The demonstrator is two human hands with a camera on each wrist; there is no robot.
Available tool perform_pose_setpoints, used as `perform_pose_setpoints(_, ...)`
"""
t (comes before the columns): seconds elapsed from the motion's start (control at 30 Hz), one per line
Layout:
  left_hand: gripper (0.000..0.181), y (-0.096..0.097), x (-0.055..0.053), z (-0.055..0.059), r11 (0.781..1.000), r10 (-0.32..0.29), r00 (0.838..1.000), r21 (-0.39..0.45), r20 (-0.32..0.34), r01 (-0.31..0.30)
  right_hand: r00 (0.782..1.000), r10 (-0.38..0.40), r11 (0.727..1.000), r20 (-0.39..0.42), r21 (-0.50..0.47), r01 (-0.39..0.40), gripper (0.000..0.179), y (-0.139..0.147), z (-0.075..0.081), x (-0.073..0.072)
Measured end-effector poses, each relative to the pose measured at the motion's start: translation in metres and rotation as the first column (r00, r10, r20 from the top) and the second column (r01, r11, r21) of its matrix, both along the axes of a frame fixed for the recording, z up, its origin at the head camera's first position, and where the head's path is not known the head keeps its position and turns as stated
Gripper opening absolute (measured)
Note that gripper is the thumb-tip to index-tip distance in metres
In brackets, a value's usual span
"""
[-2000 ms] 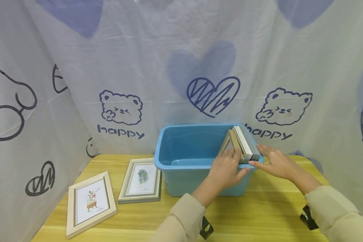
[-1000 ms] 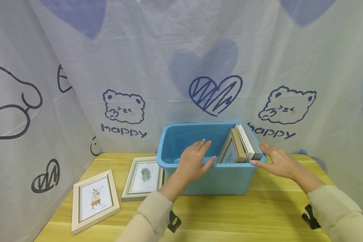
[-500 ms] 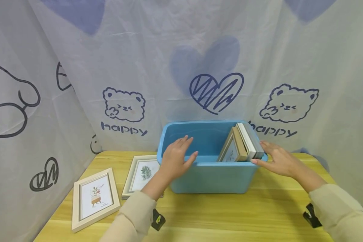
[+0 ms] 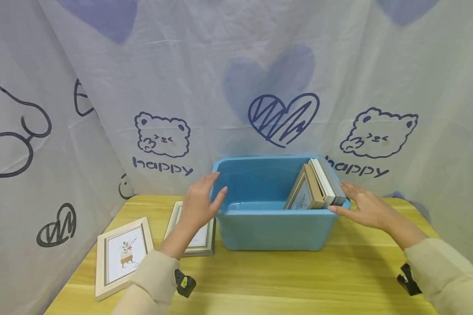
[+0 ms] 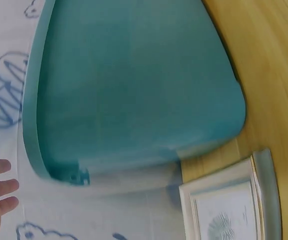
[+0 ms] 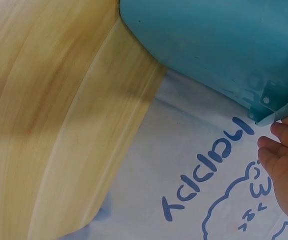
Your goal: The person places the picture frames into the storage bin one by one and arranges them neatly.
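- One blue bin point(image 4: 273, 229) stands upright on the counter point(image 4: 280, 282), near the middle of the back edge.
- My left hand point(image 4: 197, 203) is at the bin's left rim, fingers extended and released; I cannot tell whether they touch it.
- My right hand point(image 4: 364, 208) rests at the bin's front right corner, fingers touching the rim, relaxed and unclenched.
- Inside the bin, a tan frame point(image 4: 314, 186) leans beside a white frame point(image 4: 324, 181) and a gray frame point(image 4: 333, 183), all toward the right wall.
- A plant-print frame point(image 4: 126, 251) lies flat near the counter's left edge.
- A fern-print frame point(image 5: 228, 202) lies flat between that frame and the bin, partly behind my left arm.
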State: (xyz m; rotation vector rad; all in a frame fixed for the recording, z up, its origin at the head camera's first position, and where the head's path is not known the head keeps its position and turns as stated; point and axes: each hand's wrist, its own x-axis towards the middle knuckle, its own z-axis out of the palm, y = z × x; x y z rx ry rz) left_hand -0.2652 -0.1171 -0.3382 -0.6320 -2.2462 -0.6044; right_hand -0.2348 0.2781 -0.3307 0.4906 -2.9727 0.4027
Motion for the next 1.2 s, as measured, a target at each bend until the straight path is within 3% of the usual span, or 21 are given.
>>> perform_pose_setpoints(0.23, 0.041, -0.03, -0.001, -0.01, 0.995, 0.091, 0.996, 0.051, 0.008, -0.091, 1.0, -0.002, 1.0, 0.004, 0.007, 0.002, 0.084, -0.001, 0.001, 0.0)
perform_pose_setpoints(0.47, 0.04, -0.055, -0.004, -0.035, 0.99, 0.133, 0.991, 0.05, 0.018, -0.134, 1.0, -0.011, 1.0, 0.01, 0.01, 0.01, 0.085, -0.001, 0.001, 0.0)
perform_pose_setpoints(0.63, 0.043, -0.067, -0.004, -0.051, 0.983, 0.164, 0.983, 0.069, 0.088, -0.17, 1.0, -0.009, 1.0, 0.008, 0.009, 0.009, 0.085, 0.0, 0.001, -0.001)
perform_pose_setpoints(0.83, 0.043, -0.075, -0.002, -0.064, 0.96, 0.191, 0.946, 0.149, 0.261, -0.235, 1.0, -0.016, 1.0, 0.016, 0.012, 0.016, 0.085, 0.0, 0.001, 0.001)
perform_pose_setpoints(1.07, 0.044, -0.084, -0.005, -0.083, 0.951, 0.232, 0.92, 0.123, 0.316, -0.283, 1.0, -0.01, 1.0, 0.014, 0.018, 0.01, 0.085, 0.0, 0.002, 0.0)
perform_pose_setpoints(1.2, 0.045, -0.089, -0.007, -0.095, 0.942, 0.256, 0.889, 0.109, 0.38, -0.318, 1.0, -0.006, 1.0, 0.012, 0.023, 0.006, 0.084, 0.0, 0.002, 0.0)
